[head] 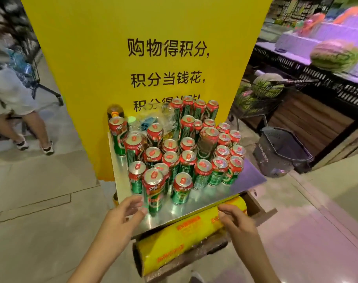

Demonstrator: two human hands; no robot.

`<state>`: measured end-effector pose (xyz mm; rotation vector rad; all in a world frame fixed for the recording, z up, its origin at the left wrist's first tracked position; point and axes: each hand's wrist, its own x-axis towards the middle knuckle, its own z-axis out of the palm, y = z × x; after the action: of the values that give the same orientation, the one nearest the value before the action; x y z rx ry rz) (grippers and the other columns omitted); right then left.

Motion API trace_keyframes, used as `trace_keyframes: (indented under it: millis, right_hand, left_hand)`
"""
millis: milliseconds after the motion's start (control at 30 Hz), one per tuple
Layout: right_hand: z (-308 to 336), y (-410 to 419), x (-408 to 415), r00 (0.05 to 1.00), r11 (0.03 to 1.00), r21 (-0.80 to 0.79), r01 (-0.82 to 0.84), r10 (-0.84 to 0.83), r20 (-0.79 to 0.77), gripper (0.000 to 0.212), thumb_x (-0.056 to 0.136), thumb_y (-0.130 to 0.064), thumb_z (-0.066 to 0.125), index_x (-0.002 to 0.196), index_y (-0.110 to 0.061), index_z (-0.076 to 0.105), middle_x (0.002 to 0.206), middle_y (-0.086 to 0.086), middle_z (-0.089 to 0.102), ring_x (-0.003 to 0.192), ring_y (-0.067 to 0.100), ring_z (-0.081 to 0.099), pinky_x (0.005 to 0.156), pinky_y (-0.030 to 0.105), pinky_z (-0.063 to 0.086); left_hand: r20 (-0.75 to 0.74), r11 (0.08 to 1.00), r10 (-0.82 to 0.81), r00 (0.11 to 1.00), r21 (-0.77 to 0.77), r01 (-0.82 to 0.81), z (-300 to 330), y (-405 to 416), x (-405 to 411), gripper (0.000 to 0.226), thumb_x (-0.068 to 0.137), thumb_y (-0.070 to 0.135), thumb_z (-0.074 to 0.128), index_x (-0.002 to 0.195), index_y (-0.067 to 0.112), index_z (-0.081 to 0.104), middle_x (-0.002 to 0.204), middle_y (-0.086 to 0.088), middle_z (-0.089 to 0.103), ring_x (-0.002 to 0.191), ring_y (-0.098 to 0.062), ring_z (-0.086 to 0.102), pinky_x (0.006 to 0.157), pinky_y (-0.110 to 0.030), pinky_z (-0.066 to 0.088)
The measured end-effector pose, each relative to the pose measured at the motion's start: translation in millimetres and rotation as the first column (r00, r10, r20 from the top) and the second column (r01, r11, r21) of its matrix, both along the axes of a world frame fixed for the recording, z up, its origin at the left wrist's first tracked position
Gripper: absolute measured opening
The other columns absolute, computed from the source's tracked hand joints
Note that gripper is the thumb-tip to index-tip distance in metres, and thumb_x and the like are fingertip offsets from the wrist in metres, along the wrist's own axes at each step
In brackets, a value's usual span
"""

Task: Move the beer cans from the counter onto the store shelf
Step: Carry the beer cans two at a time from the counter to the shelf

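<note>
A crowd of beer cans point(186, 152) stands upright at the centre of the frame on a small counter point(204, 201) with a shiny, brushed-metal top. The cans are slim cylinders with green bodies, red shoulders and silvery lids carrying red pull tabs; some stand stacked on others toward the back. Behind them rises a flat yellow sign point(149, 48) printed with black characters, and crumpled clear plastic point(153, 119) lies among the rear cans.

At the lower centre, the left hand point(125, 213) reaches to the nearest can point(154, 190), fingers loosely spread and its fingertips touching the can's lower side, not closed round it. The right hand point(235, 219), at the lower right, rests with curled fingers on a fat roll of glossy yellow cling film point(184, 233) that lies across a holder at the counter's front edge.

In the upper right, striped round watermelons point(335, 55) sit on a dark display stand, and a grey plastic basket point(284, 150) sits on the pale tiled floor point(41, 190). A person's legs point(31, 127) show at the left edge
</note>
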<state>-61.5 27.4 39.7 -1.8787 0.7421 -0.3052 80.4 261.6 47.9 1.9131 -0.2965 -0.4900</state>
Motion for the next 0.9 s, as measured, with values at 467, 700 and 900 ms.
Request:
trace_keyframes:
  millis: [467,700,900]
  right_hand:
    - [31,-179,163,0.937,0.928,-0.139,-0.346,0.350,0.006,0.061,0.081,-0.019,0.073,0.134,-0.019,0.044,0.127,-0.008,0.050,0.118,0.009,0.046,0.100,0.031,0.037]
    - [9,-198,220,0.934,0.913,-0.197,-0.356,0.354,-0.047,0.104,0.066,-0.038,0.084,0.146,-0.032,0.019,0.144,-0.006,0.045,0.131,0.016,0.045,0.109,0.045,0.038]
    - [-17,-196,235,0.948,0.916,-0.244,-0.318,0.315,-0.050,0.095,0.059,-0.052,0.083,0.138,-0.033,0.033,0.137,-0.004,0.050,0.125,0.020,0.050,0.102,0.048,0.045]
  left_hand:
    - [-0.063,0.835,0.539,0.840,0.169,-0.523,-36,-92,-16,0.076,0.067,0.023,0.083,0.132,0.008,0.045,0.124,-0.007,0.054,0.108,-0.022,0.051,0.086,-0.036,0.041]
    - [-0.019,0.780,0.622,0.783,0.104,-0.617,-35,-117,-6,0.090,0.054,0.033,0.085,0.132,0.021,0.042,0.130,0.001,0.049,0.120,-0.023,0.045,0.093,-0.036,0.038]
    - [0.063,0.731,0.678,0.733,0.054,-0.681,-38,-130,7,0.099,0.049,0.061,0.074,0.134,0.025,0.040,0.134,0.005,0.050,0.124,-0.015,0.046,0.104,-0.041,0.039]
